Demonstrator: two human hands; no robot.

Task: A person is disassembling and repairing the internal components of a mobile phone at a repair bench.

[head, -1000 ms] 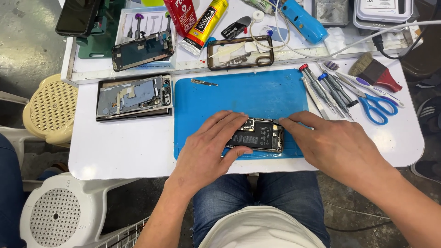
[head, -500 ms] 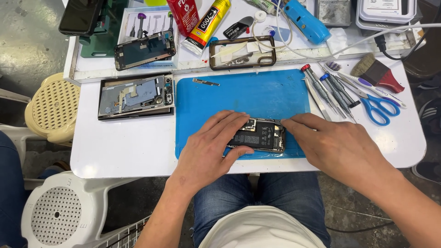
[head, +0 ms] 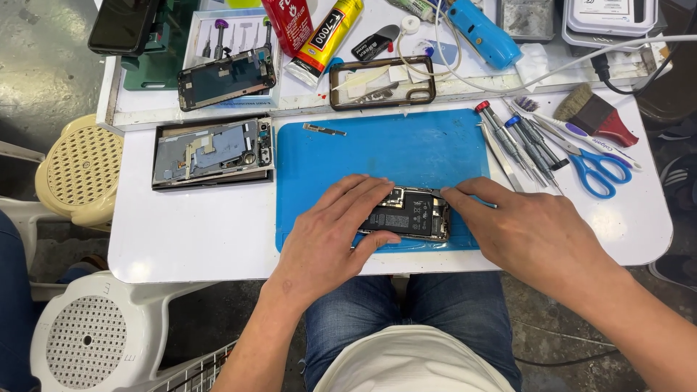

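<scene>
Steadying opened phone [head: 406, 213] at mat's [head: 377, 149] near edge, left hand [head: 330, 232] gripping it, right hand [head: 526, 229] probably pinching its right end; likely needs careful prying.

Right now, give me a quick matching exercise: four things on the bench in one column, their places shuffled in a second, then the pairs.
Things:
1. opened phone
2. scissors
3. small metal bracket
4. brush

Places:
A. far right of the table, above the scissors
B. between both hands, near edge of the blue mat
C. right of the screwdrivers
D. top left corner of the mat

Pairs: 1-B, 2-C, 3-D, 4-A
</scene>
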